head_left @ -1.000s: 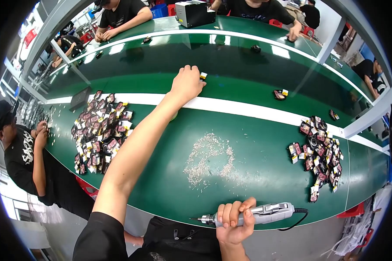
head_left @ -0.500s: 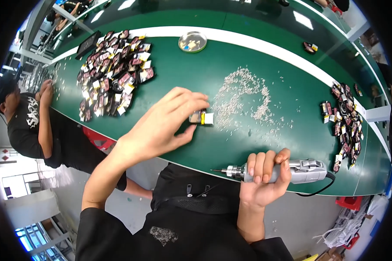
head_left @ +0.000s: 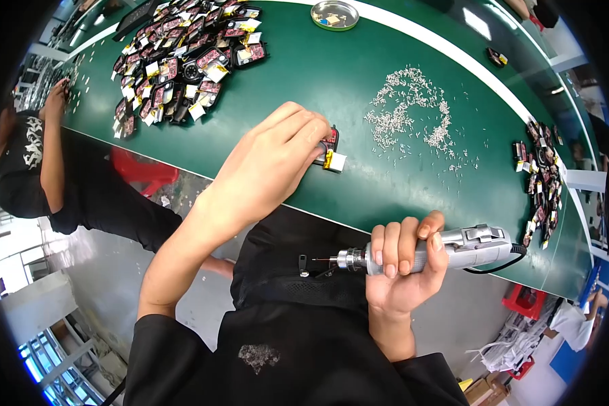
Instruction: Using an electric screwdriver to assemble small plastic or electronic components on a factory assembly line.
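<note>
My left hand (head_left: 271,159) reaches over the green table, its fingers closed at a small black device (head_left: 331,145) with a red circuit board and a yellow-and-white tab. The fingers cover the device's left part. My right hand (head_left: 409,257) is wrapped around a grey electric screwdriver (head_left: 477,245) near the table's front edge. The screwdriver lies sideways, its thin bit pointing left in front of my body, apart from the device. Beyond and to the right of the device, many small silvery screws (head_left: 392,122) are scattered on the table.
A big heap of similar devices (head_left: 176,64) lies at the far left, and a smaller heap (head_left: 540,183) at the right. A round metal dish (head_left: 335,16) holds small bits at the back. On the left sits another person (head_left: 30,162), hands at the table.
The device now lies turned, with its tab pointing down-right and its red board showing. My left hand remains at it. The screwdriver stays in my right hand. The whole view has shifted.
</note>
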A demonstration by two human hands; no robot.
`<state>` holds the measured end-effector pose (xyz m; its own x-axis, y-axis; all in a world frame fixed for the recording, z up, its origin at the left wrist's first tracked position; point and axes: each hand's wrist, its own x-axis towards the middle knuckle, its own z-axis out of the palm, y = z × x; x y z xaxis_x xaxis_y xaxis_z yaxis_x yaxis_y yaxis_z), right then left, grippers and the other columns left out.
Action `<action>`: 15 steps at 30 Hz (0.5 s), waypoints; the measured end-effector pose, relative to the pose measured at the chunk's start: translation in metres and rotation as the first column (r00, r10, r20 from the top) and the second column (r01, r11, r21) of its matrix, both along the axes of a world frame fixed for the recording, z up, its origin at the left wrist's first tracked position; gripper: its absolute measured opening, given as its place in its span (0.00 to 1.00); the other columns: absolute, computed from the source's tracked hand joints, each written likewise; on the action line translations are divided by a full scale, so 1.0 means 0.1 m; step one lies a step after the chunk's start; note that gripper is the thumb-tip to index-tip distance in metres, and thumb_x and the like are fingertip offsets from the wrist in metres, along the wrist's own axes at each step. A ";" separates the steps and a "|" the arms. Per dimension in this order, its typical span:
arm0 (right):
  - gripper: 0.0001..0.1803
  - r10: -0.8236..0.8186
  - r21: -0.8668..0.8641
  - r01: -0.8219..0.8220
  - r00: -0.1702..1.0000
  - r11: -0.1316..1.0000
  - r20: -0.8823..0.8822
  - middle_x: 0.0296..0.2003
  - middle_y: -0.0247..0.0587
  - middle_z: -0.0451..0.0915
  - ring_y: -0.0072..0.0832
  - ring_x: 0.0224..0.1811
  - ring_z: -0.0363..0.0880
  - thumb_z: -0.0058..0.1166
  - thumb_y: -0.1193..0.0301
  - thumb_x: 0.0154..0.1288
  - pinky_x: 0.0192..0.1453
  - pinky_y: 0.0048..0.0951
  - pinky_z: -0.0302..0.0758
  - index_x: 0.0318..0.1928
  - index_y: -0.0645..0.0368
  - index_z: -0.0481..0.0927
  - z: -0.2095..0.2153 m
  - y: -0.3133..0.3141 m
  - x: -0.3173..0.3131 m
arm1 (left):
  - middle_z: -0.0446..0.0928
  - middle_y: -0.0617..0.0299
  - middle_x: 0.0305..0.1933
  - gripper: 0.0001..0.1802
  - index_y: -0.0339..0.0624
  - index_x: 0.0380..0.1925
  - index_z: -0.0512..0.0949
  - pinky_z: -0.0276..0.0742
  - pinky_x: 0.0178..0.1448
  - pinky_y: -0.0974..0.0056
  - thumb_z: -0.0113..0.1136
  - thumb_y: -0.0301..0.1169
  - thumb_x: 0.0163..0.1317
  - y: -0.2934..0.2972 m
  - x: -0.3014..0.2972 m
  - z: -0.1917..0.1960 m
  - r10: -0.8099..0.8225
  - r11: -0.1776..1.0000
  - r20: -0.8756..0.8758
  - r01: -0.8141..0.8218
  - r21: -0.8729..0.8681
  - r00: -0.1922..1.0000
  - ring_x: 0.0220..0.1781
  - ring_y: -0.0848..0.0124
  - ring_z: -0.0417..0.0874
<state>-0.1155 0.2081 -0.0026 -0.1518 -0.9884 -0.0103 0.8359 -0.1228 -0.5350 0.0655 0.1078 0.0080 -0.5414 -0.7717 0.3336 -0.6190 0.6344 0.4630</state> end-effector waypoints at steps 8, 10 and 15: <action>0.03 0.133 0.067 -0.133 0.991 0.989 0.017 0.14 0.33 0.62 0.23 0.14 0.61 0.41 0.73 0.66 0.25 0.28 0.65 0.38 0.58 0.65 -0.10 0.17 0.24 | 0.78 0.54 0.42 0.12 0.32 0.32 0.77 0.78 0.36 0.63 0.63 0.20 0.44 0.26 -0.24 -0.10 -0.121 0.984 -0.039 0.115 -0.139 0.992 0.36 0.60 0.79; 0.04 0.114 0.128 -0.116 0.993 0.985 0.022 0.15 0.34 0.62 0.23 0.15 0.62 0.41 0.74 0.66 0.25 0.27 0.65 0.39 0.59 0.64 -0.13 0.20 0.31 | 0.78 0.52 0.41 0.14 0.30 0.33 0.76 0.78 0.35 0.62 0.62 0.20 0.41 0.34 -0.29 -0.10 -0.157 0.977 -0.030 0.151 -0.147 0.987 0.36 0.59 0.79; 0.04 0.088 0.193 -0.081 0.996 0.978 -0.028 0.15 0.34 0.61 0.23 0.15 0.60 0.42 0.74 0.66 0.22 0.26 0.64 0.39 0.59 0.63 -0.22 0.16 0.32 | 0.77 0.47 0.41 0.18 0.25 0.33 0.76 0.80 0.37 0.59 0.62 0.21 0.37 0.40 -0.34 -0.18 -0.218 0.959 -0.056 0.203 -0.199 0.974 0.39 0.54 0.79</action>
